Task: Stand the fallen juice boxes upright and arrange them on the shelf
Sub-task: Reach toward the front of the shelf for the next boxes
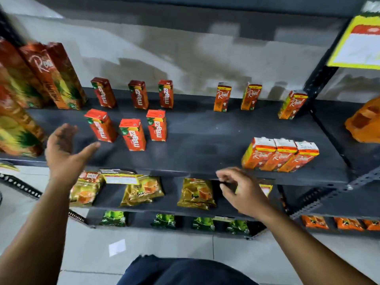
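Left hand [61, 149] grip spread wide, palm turned inward, holding nothing, hovering at the front edge of the dark shelf [195, 153]. Right hand [240, 188] grip loosely curled, fingers half closed on nothing, just below the shelf's front lip.

Six red Maaza juice boxes [132, 134] stand just beyond and right of the left grip, all upright, long axis vertical, in two rows of three. "maaza" runs sideways up each front face. The nearest one to the left grip leans slightly in view.

Three orange Real juice boxes [279, 154] stand above and right of the right grip, packed side by side and touching, upright, tops tipped away right in the wide-angle view. "Real" in white script on each. Three more Real juice boxes [249, 97] stand spaced apart along the back, well beyond the right grip, also upright.

Large Real cartons [53, 77] stand to the far side of the left grip; one reads "PINEAPPLE" down its edge, blurred.

Yellow-brown pouches [195, 194] lie on the lower shelf under both grips, print unreadable. Green packets [164, 222] sit one level down. Yellow-bordered sign [357, 46] at upper right, text unreadable.
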Tool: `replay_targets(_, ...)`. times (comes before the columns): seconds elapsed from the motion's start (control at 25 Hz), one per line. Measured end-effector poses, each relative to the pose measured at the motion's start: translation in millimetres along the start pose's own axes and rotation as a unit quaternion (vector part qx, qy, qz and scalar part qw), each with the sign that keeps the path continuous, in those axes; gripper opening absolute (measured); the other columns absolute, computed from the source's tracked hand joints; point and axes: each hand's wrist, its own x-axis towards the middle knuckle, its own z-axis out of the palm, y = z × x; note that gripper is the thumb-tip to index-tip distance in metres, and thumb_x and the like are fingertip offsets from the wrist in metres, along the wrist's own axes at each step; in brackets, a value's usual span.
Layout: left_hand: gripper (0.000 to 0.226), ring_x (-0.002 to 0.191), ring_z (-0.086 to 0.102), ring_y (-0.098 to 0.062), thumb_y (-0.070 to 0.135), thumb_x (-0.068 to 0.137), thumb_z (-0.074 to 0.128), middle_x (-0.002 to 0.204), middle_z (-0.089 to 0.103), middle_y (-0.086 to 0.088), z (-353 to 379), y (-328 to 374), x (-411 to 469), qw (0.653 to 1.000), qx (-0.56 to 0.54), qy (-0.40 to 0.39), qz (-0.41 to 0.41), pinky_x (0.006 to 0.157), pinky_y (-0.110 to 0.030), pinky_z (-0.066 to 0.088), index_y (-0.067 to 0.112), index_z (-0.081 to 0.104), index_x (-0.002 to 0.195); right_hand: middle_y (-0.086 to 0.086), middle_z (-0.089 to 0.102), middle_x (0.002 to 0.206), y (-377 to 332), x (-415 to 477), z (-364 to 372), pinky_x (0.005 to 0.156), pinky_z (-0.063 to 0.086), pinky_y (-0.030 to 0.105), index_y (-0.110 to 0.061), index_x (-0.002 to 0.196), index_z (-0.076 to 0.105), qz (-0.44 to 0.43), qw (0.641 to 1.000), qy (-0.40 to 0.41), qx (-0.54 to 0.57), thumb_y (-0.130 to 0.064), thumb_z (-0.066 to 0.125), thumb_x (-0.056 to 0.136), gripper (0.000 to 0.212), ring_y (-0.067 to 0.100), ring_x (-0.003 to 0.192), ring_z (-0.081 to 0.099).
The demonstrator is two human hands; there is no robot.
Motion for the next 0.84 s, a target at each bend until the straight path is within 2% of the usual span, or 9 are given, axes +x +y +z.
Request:
replay_targets(0.04,0.081,0.124,0.055,-0.020,0.019,0.058,0.085,0.132,0.056,-0.011,-7.2,-5.7,12.0,0.999,-0.005,-0.029,-0.046,0.103,-0.031,0.046,0.018,0.048,0.130,-0.011,0.062,0.107,-12.4,19.8,9.6,0.083,0.048,0.013,-0.026,0.118,0.060,0.002,1.000,-0.008,0.009,-0.015,0.066,0.080,0.040,0.000,0.098,0.060)
replay_targets(0.12,0.094,0.125,0.054,-0.014,0.015,0.053,0.085,0.137,0.054,-0.008,-12.4,-16.2,35.8,0.989,-0.009,-0.109,-0.095,0.103,-0.033,0.043,0.014,0.043,0.137,-0.019,0.056,0.119,-34.2,63.5,31.3,0.088,0.045,0.010,-0.035,0.129,0.047,0.024,0.999,-0.024,0.034,-0.018,0.069,0.079,0.057,-0.004,0.109,0.056)
replay_targets(0.24,0.097,0.126,0.053,-0.022,-0.004,0.054,0.084,0.137,0.055,-0.013,-0.9,-24.3,68.2,0.963,-0.025,-0.238,-0.119,0.108,-0.042,0.040,0.008,0.040,0.140,-0.009,0.043,0.137,-55.9,131.8,59.3,0.100,0.039,0.023,-0.033,0.143,0.027,0.119,0.982,-0.067,0.133,-0.004,0.078,0.073,0.092,0.004,0.125,0.046)
replay_targets(0.32,0.086,0.114,0.062,-0.021,-0.003,0.054,0.086,0.124,0.065,-0.011,0.7,-30.1,85.7,0.945,-0.019,-0.300,-0.126,0.104,-0.044,0.045,0.008,0.050,0.131,-0.007,0.040,0.139,-69.1,172.1,80.9,0.104,0.037,0.032,-0.029,0.148,0.021,0.159,0.973,-0.091,0.142,0.001,0.081,0.068,0.104,0.007,0.127,0.043)
replay_targets(0.36,0.075,0.106,0.066,-0.016,-0.001,0.056,0.086,0.115,0.070,-0.006,0.1,-34.3,91.5,0.940,-0.015,-0.319,-0.123,0.100,-0.043,0.049,0.010,0.057,0.124,-0.008,0.046,0.135,-73.5,185.6,91.3,0.104,0.040,0.034,-0.027,0.147,0.025,0.167,0.973,-0.097,0.128,0.001,0.082,0.066,0.103,0.004,0.122,0.048)
replay_targets(0.44,0.053,0.090,0.069,-0.007,0.006,0.060,0.087,0.095,0.076,0.007,-0.7,-42.0,97.4,0.929,0.003,-0.356,-0.097,0.090,-0.034,0.055,0.021,0.066,0.107,-0.009,0.064,0.114,-77.0,198.4,107.3,0.101,0.047,0.040,-0.020,0.136,0.042,0.192,0.973,-0.080,0.102,0.001,0.083,0.064,0.085,-0.005,0.097,0.063)
replay_targets(0.52,0.044,0.088,0.069,-0.003,0.016,0.061,0.089,0.090,0.075,0.015,5.5,-41.4,90.9,0.916,0.021,-0.396,-0.064,0.082,-0.022,0.055,0.030,0.067,0.097,-0.009,0.070,0.099,-72.6,194.3,111.0,0.098,0.049,0.042,-0.018,0.126,0.054,0.221,0.970,-0.058,0.086,0.000,0.082,0.066,0.069,-0.003,0.085,0.067)
replay_targets(0.68,0.061,0.091,0.065,0.004,0.024,0.058,0.091,0.098,0.070,0.015,20.7,-34.4,83.9,0.896,0.031,-0.438,-0.062,0.078,-0.015,0.049,0.030,0.058,0.109,0.001,0.072,0.103,-79.6,188.3,117.7,0.097,0.049,0.043,-0.027,0.107,0.061,0.257,0.960,-0.047,0.101,0.003,0.079,0.069,0.051,0.015,0.096,0.067)
replay_targets(0.84,0.067,0.090,0.068,-0.001,0.030,0.051,0.092,0.101,0.072,0.011,31.9,-31.3,77.2,0.887,0.017,-0.453,-0.090,0.082,-0.026,0.053,0.033,0.060,0.110,-0.001,0.072,0.098,-97.9,177.7,135.6,0.092,0.052,0.040,-0.026,0.098,0.062,0.266,0.957,-0.057,0.099,0.004,0.081,0.066,0.047,0.007,0.087,0.069)
